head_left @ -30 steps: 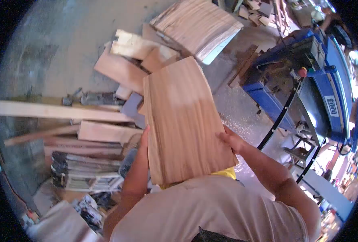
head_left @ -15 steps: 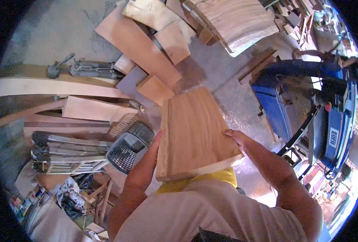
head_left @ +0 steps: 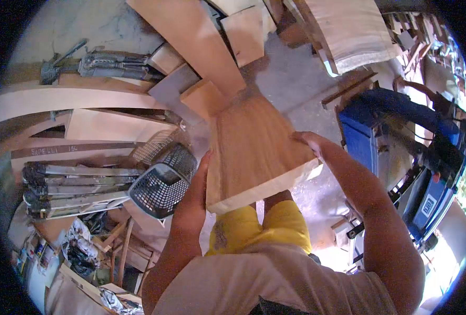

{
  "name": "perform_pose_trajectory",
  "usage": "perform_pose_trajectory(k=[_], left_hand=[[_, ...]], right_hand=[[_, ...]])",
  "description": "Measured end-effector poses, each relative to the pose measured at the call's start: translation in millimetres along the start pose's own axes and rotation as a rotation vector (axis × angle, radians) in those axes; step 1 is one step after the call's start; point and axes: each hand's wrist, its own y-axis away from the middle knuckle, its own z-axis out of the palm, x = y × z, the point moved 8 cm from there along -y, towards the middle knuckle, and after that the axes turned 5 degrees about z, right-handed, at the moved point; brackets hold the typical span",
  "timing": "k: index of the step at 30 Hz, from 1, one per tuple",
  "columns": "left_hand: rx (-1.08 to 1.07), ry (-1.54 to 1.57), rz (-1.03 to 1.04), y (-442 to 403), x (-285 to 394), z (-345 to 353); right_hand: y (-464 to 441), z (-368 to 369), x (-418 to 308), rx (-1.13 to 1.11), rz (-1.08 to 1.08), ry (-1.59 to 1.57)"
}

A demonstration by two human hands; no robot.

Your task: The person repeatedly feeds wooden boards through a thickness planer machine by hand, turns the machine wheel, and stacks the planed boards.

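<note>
A thick wooden board [head_left: 256,149] is held out in front of my body, its broad grained face up and its pale near edge toward me. My left hand [head_left: 204,168] grips the board's left side; most of those fingers are hidden beneath or behind it. On the right side, my right hand [head_left: 309,142] is closed on the edge, with the thumb over the top face. The far end of the board overlaps a small wooden block [head_left: 203,98] in the view; I cannot tell whether they touch.
To the left stands a grey plastic basket [head_left: 162,184] beside stacked slats [head_left: 80,186]. Ahead, a long plank [head_left: 191,39] lies among other boards. A blue machine [head_left: 361,142] is at the right, and a large slab [head_left: 354,34] is at the upper right.
The board has moved farther from my torso, and its near edge and my yellow shorts show more. Both hands have kept their hold. The surroundings have shifted somewhat as my head moved.
</note>
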Motion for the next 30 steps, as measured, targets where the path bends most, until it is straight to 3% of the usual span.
perform_pose_trajectory(k=[4, 7, 20, 22, 24, 25, 26, 27, 29, 30], left_hand=[[-0.031, 0.037, 0.030, -12.2, 18.8, -19.2], [-0.040, 0.068, 0.045, -13.2, 24.8, -32.2], [-0.244, 0.377, 0.224, -18.1, 50.4, -77.5], [-0.326, 0.454, 0.288, -15.5, 63.3, -73.7], [-0.369, 0.454, 0.371, 1.6, 84.8, -65.0], [-0.313, 0.389, 0.428, 24.5, 98.9, -49.9], [-0.253, 0.322, 0.480, 48.3, 113.6, -33.5], [-0.116, 0.200, 0.598, 80.3, 134.8, -19.2], [0.276, 0.239, 0.528, 117.5, 144.5, -11.8], [0.197, 0.155, 0.580, 109.9, 152.3, -15.9]], right_hand=[[10.1, 34.5, -55.3, 0.070, 0.005, 0.128], [-11.7, 50.2, -69.2, -0.095, 0.086, 0.199], [-33.4, 75.4, -135.0, 0.043, -0.069, 0.428], [-75.5, 64.5, -155.6, -0.216, -0.337, 0.461], [-84.2, 75.8, -164.6, -0.202, -0.240, 0.347], [-80.1, 77.0, -160.8, -0.182, -0.131, 0.223], [-62.9, 90.8, -165.1, -0.208, -0.156, 0.238], [-54.5, 102.2, -171.1, -0.224, -0.222, 0.209], [-49.4, 113.0, -186.4, -0.250, -0.389, 0.121], [-47.5, 113.4, -189.3, -0.297, -0.353, 0.124]])
